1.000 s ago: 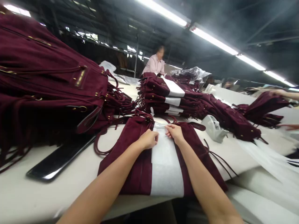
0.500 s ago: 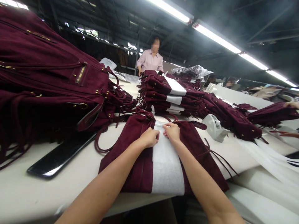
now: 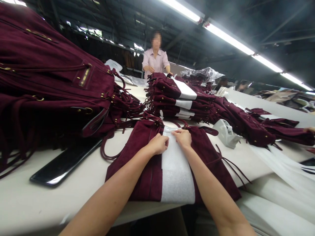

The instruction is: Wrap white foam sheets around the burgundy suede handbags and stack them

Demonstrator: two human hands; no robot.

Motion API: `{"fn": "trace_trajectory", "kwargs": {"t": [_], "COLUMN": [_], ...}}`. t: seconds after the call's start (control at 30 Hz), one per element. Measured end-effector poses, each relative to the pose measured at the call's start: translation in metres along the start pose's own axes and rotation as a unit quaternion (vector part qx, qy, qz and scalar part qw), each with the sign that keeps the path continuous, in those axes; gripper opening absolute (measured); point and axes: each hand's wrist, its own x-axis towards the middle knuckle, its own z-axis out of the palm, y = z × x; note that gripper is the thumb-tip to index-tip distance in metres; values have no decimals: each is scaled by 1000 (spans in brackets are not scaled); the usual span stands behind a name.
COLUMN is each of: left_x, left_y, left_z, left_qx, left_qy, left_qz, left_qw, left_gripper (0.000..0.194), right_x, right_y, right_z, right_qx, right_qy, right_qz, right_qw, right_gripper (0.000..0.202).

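A maroon suede-like handbag (image 3: 147, 177) lies flat in front of me, its handles at the far side. Down its middle runs a white paper strip (image 3: 177, 177), with a shiny, tape-like patch near the top. My left hand (image 3: 158, 144) is curled closed at the strip's left edge; whether anything is inside its fingers is hidden. With thumb and fingers together, my right hand (image 3: 182, 137) touches the upper part of the strip. To the right of the bag's handles stands a pale grey tape dispenser (image 3: 226, 133).
Large maroon bags (image 3: 56, 78) are heaped on the left, above a glossy black flat object (image 3: 66, 165). Behind my bag rises a stack of banded maroon bags (image 3: 167, 93). White sheets (image 3: 283, 193) lie at right. Across the table stands a person (image 3: 155, 60); another hand shows at the right edge.
My hands have hardly moved at the strip. The person across the table has shifted left and raised a hand. At far right, a co-worker's hand and the maroon bag there have moved lower.
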Motion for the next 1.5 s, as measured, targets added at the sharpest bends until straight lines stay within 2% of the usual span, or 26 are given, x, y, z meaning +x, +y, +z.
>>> {"fn": "trace_trajectory", "kwargs": {"t": [0.23, 0.33, 0.4, 0.5, 0.63, 0.83, 0.93, 1.07, 1.13, 1.2, 1.37, 1.5], "left_x": [0, 0, 1, 1, 2, 4, 4, 5, 5, 5, 5, 7], "left_y": [3, 3, 2, 0, 0, -2, -4, -4, -4, -3, -3, -6], "left_z": [-2, -2, -1, 0, 1, 2, 4, 5, 4, 4, 4, 6], "left_qx": [3, 3, 2, 0, 0, 0, -1, -7, -10, -11, -11, -13], "left_qy": [-4, -4, -3, -2, -3, -1, 0, 2, 3, 3, 6, 9], "left_qz": [3, 3, 2, 0, 2, 5, 2, -2, -3, -1, 6, 12], "left_qw": [1000, 1000, 1000, 1000, 1000, 1000, 1000, 1000, 1000, 1000, 1000, 1000], "left_gripper": [12, 12, 12, 11, 11, 9, 8, 8, 9, 10, 10, 10], "right_x": [9, 14, 15, 15, 16, 20, 12, 5, 9, 19, 46, 53], "right_y": [9, 14, 17, 19, 19, 10, 7, 6, 8, 11, 26, 36], "right_z": [2, 0, -6, -21, -33, -36, -55, -80, -77, -62, -18, -6], "right_qx": [24, 133, 225, 295, 266, 226, 255, 284, 260, 212, 151, 131], "right_qy": [13, 5, -9, -68, -155, -170, -181, -238, -255, -241, -158, -110], "right_qz": [-1, -30, -56, -92, -116, -117, -139, -193, -201, -192, -196, -202], "right_qw": [1000, 991, 973, 949, 944, 952, 940, 909, 910, 928, 956, 964], "right_gripper": [20, 25, 29, 32, 30, 27, 32, 34, 34, 35, 26, 25]}}
